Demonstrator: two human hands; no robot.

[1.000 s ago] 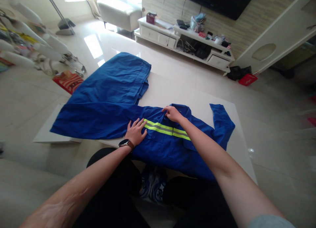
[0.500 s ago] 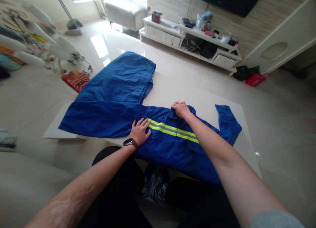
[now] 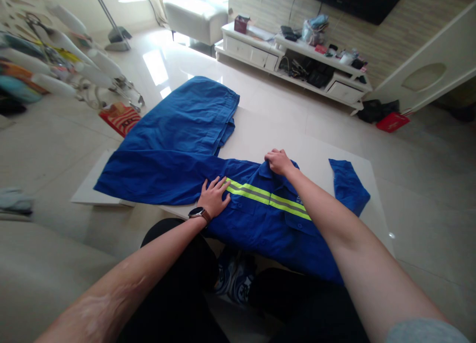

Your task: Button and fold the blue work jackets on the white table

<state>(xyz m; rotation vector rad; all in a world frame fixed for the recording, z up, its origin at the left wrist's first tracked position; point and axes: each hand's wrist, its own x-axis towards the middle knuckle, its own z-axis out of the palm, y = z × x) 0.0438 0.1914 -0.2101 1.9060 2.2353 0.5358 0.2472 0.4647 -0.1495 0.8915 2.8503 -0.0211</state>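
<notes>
A blue work jacket with a yellow-and-grey reflective stripe lies spread along the near side of the white table, its lower edge hanging toward my knees. My left hand rests flat on its chest at the stripe's left end, fingers spread. At the collar, my right hand has its fingers closed on the fabric, pulling it up slightly. One sleeve stretches out to the left; the other sleeve lies bent at the right. Folded blue trousers lie beyond the left sleeve and partly meet it.
A white TV cabinet with small items stands along the far wall, beside a white padded bench. At the left are a blurred white-padded metal frame and a red striped bag. A red box sits on the floor at right.
The right hand has lifted the collar a little, and some white lettering now shows beside the right forearm. The left hand stays on the chest. The whole view has shifted slightly.
</notes>
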